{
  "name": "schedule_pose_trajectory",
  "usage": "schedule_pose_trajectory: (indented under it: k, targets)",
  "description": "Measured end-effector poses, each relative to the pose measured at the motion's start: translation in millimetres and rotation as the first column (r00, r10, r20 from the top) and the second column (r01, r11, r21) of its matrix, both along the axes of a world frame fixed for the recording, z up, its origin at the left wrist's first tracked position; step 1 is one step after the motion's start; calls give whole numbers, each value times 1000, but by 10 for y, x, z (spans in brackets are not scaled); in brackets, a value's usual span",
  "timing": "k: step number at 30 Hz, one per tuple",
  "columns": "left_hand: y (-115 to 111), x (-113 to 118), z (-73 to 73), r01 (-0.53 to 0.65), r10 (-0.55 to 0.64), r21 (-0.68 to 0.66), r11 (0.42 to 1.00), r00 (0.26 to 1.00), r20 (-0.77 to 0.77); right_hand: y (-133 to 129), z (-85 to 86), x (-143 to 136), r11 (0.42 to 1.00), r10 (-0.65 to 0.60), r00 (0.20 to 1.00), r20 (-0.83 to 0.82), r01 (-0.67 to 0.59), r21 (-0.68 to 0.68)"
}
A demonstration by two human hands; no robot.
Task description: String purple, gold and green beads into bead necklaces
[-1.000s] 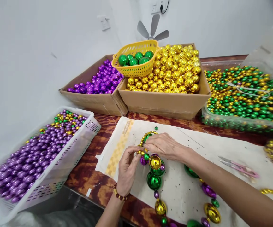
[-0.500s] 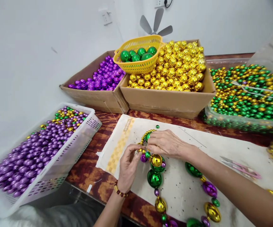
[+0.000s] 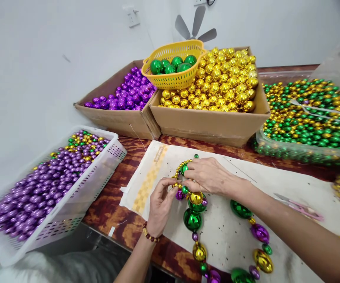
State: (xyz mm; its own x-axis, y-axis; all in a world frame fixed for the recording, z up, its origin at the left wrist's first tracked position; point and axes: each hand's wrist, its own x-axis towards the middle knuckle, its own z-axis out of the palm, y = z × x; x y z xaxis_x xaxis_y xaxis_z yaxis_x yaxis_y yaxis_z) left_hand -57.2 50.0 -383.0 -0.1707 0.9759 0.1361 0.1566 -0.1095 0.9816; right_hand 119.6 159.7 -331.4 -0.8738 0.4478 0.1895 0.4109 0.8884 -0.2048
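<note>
Near the middle of the frame, the left hand [image 3: 160, 204] is nearly closed, thumb and fingertips pinching a run of small gold beads [image 3: 175, 185], perhaps to steady that end. The right hand [image 3: 208, 175] is curled in close just beside it, its fingertips partly hidden, so I can't tell what it grips; having the two so near probably suits fine work. The bead string [image 3: 192, 219] hangs together below them, its big balls lying on the cloth [image 3: 217, 236] down to the lower edge of the frame. That cloth likely stops them rolling about the counter [image 3: 113, 200]. Scissors [image 3: 301, 207] lie at right centre, apart from the beads, seemingly out of the way. The white basket [image 3: 79, 204] at left and the gold box [image 3: 209, 125] at upper centre ring the work, presumably to be within reach.
</note>
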Motion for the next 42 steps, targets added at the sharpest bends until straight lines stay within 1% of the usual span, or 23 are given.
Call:
schedule_pose_trajectory:
  k: [6,10,13,15,16,17,19,20,21,22,23,24,25,26,27,29,31,33,35,37,38,40,42]
  targets:
    - [5,-3,-17,-4,4,-1,1000,1000,8,1,-6,13,1000,1,1000,-10,-1,-9]
    - [1,-9,-30,4,-4,7,1000,1000,3,-5,-19,-3,1000,-1,1000,17,1,0]
    - [0,-16,-24,18,-18,7,1000,1000,-9,7,-23,2,1000,-16,1000,9,16,-22]
    - [-2,-21,-10,30,-30,15,999,999,-13,38,-49,78,995,-68,998,-7,68,-67]
    - [-4,-23,-2,33,-33,20,999,999,-12,60,-78,155,987,-124,992,-12,123,-101]
    - [-6,-25,6,33,-33,26,999,999,-11,86,-124,263,971,-201,980,-7,198,-137]
    - [-7,-25,23,24,-24,36,999,1000,-11,136,-263,570,900,-396,917,38,396,-184]
    - [-5,-23,30,20,-19,40,999,1000,-11,157,-353,762,851,-489,868,81,496,-176]
    - [1,-19,37,18,-18,49,999,1000,-11,171,-450,971,789,-586,800,130,600,-134]
    - [11,-13,45,21,-20,63,998,1000,-9,177,-549,1186,746,-641,752,151,657,-104]
    - [26,-5,55,26,-25,80,996,1000,-8,173,-643,1397,715,-677,717,167,694,-81]
    - [45,5,67,31,-31,96,995,1000,-6,161,-729,1595,671,-723,665,186,740,-36]
    - [68,15,82,35,-35,112,993,999,-4,139,-802,1770,623,-768,602,219,781,36]
    - [93,26,101,37,-37,123,992,999,-3,110,-859,1916,591,-792,563,237,804,67]
    - [117,35,122,34,-34,131,991,999,-1,75,-899,2027,566,-810,531,250,820,92]
    - [157,49,171,21,-22,146,989,1000,7,-1,-925,2137,544,-823,505,261,833,103]
    - [175,50,218,9,-13,173,985,1000,21,-66,-881,2093,550,-820,516,250,830,92]
    - [167,36,253,1,-5,198,980,1000,22,-102,-785,1897,594,-791,571,222,803,53]
    - [140,8,270,-1,0,221,975,1000,5,-102,-665,1568,677,-721,668,183,736,-17]
    - [107,-32,276,-7,9,240,971,1000,-9,-68,-556,1154,771,-614,776,141,629,-99]
    - [92,-57,276,-13,15,244,970,1000,-6,-43,-512,937,803,-568,814,121,581,-133]
    - [70,-114,275,-30,30,234,972,1000,7,13,-456,534,836,-510,855,91,518,-182]
    - [62,-177,275,-54,49,222,974,998,25,62,-440,226,845,-485,872,75,488,-219]
